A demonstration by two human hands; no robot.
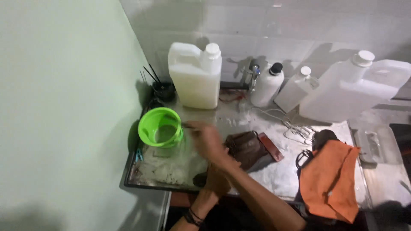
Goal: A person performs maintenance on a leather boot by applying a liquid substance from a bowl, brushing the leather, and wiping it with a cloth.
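Note:
My right hand point(206, 139) reaches left across a steel counter point(171, 171), blurred by motion. Its fingertips are at the rim of a bright green plastic funnel-like bowl point(160, 127), where a thin handle-like part sticks out. Whether the fingers grip it is unclear. My left hand point(217, 179) lies lower, near the counter's front edge and partly under my right forearm, with dark bands on its wrist. It sits next to a small dark object point(199, 179). A brown leather pouch point(247, 148) lies just right of my right hand.
At the back stand a large white jug point(196, 79), a white bottle with a black cap point(267, 85), a white-capped bottle point(296, 90) and a tilted translucent jug point(357, 90). An orange cloth bag point(329, 182) lies at right. A green wall point(64, 107) closes the left.

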